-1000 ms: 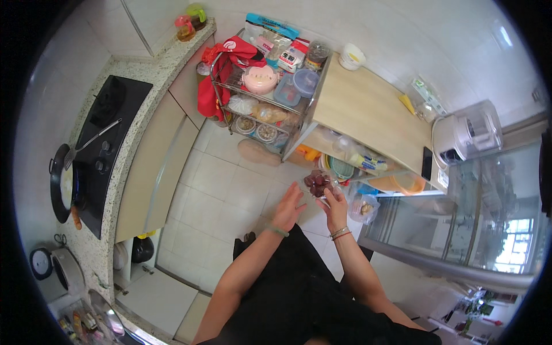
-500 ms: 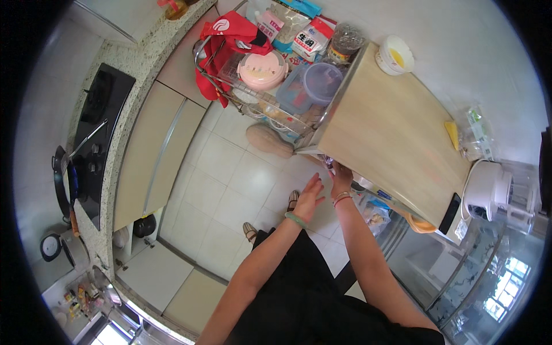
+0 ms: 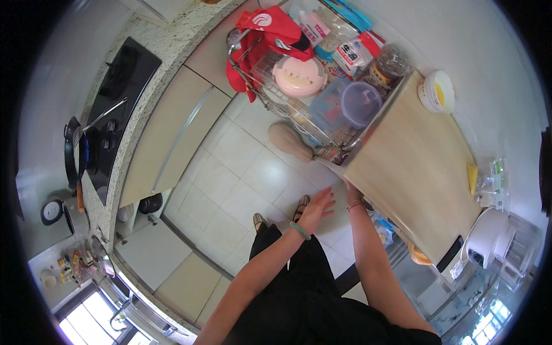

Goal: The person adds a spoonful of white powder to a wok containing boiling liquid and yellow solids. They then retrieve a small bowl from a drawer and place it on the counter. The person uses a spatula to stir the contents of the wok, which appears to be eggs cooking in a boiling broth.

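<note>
My left hand (image 3: 318,210), with a green bangle at the wrist, hangs over the tiled floor. Its fingers are stretched out and nothing is in them. Close by, my right hand (image 3: 352,194) reaches in under the front edge of the wooden-topped cabinet (image 3: 409,167). The cabinet top hides its fingers, so whatever they touch or hold does not show. Bracelets circle that wrist. Just below it, small bags (image 3: 382,229) sit on the cabinet's open side.
A wire rack (image 3: 299,122) at the far side carries a pink round box (image 3: 299,76), plastic tubs and food bags, with a red cloth (image 3: 270,34) over it. A white bowl (image 3: 437,91) stands on the cabinet. At left, a pan (image 3: 72,152) is on the black stove (image 3: 123,86).
My right hand has gone further under the cabinet top, and the small shiny package seen at its fingers is now out of sight. The view has shifted, moving the scene right.
</note>
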A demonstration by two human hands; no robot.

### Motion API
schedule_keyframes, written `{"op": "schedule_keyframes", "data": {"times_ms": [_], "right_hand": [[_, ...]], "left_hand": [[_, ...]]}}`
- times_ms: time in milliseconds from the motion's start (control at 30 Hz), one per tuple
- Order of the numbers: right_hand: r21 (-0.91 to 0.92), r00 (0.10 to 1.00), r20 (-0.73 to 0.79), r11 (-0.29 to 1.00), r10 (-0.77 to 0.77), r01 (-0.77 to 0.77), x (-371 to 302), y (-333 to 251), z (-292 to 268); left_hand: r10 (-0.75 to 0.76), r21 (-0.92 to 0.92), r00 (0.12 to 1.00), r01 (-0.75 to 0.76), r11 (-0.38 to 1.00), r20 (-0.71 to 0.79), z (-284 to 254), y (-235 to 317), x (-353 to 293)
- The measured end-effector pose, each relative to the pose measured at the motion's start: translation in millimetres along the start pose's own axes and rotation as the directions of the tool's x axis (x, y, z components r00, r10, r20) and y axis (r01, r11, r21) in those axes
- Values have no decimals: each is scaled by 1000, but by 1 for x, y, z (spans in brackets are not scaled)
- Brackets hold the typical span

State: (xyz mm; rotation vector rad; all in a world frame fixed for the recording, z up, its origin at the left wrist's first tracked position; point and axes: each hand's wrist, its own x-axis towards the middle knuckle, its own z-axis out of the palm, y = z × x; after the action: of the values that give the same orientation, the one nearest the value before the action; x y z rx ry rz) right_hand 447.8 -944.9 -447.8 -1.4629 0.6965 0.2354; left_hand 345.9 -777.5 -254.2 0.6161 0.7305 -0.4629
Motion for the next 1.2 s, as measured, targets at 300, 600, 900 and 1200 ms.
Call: {"op": "schedule_keyframes", "data": {"times_ms": [300,600,900,1200], "right_hand": [[-128,818,371,897,439,-423,-190,-75,65],[-227,425,772,829,473,-511,-341,-38,330],[-169,355,818,779,453,-604,-454,23,570],[-63,424,735,676,529,-734,-472,63,655]], "left_hand": [[177,-278,976,-206,938,-124,-76,38,-88],[460,-578,809,-586,568,-367,-254,147,-215],[478,-499,617,-787,363,-625,-417,248,-331],[438,-552,549,-823,134,-712,-493,280,-328]]}}
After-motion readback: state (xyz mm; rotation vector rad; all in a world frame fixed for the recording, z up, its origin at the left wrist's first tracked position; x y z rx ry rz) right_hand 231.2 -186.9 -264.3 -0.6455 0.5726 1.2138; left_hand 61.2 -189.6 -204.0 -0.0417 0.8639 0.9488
